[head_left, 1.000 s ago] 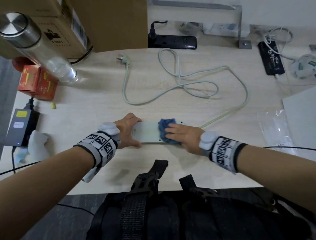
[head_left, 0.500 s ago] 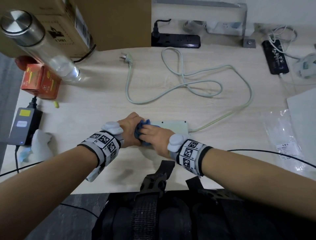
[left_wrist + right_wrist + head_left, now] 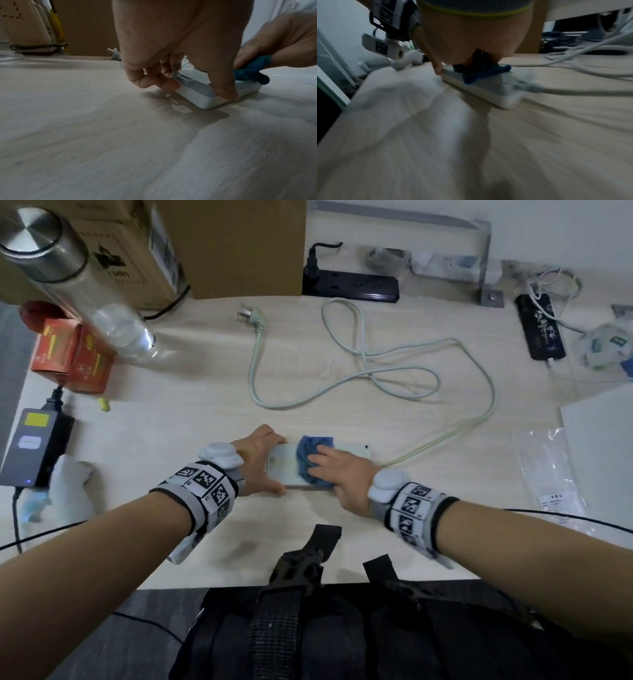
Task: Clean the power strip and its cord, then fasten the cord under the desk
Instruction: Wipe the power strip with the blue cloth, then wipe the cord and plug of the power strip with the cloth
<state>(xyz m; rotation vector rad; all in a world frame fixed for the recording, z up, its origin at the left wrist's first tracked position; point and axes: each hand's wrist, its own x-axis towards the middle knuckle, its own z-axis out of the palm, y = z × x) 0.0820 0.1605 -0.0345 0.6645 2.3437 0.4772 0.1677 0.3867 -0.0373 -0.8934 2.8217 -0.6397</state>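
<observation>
Far left of the desk (image 3: 171, 422) we see a grey power brick (image 3: 32, 450), crumpled white tissue (image 3: 68, 484), red boxes (image 3: 72, 357), and a steel-capped clear bottle (image 3: 78, 282) in front of a cardboard box (image 3: 222, 244).

Our left hand (image 3: 258, 460) grips the left end of the white power strip (image 3: 284, 467): the thumb is on the near edge and the fingers are curled over the far corner, as the left wrist view confirms. The strip lies flat on the desk, near the front edge and centred between both hands.

On top of the strip sits a blue cloth (image 3: 313, 460). Our right hand (image 3: 342, 477) presses it down with fingers flat and extended, covering the middle and right part of the strip. The right wrist view is blurred and shows only the cloth under the palm.

From the strip's right end the pale cord (image 3: 445, 436) runs right, curves back and loops across mid-desk, ending in its plug (image 3: 255, 316), which lies loose near the box.

Behind it is a black power strip (image 3: 352, 285). Right of that lie a black device (image 3: 541, 326) with white cables, a clear plastic bag (image 3: 548, 474) and a white board (image 3: 603, 440).
</observation>
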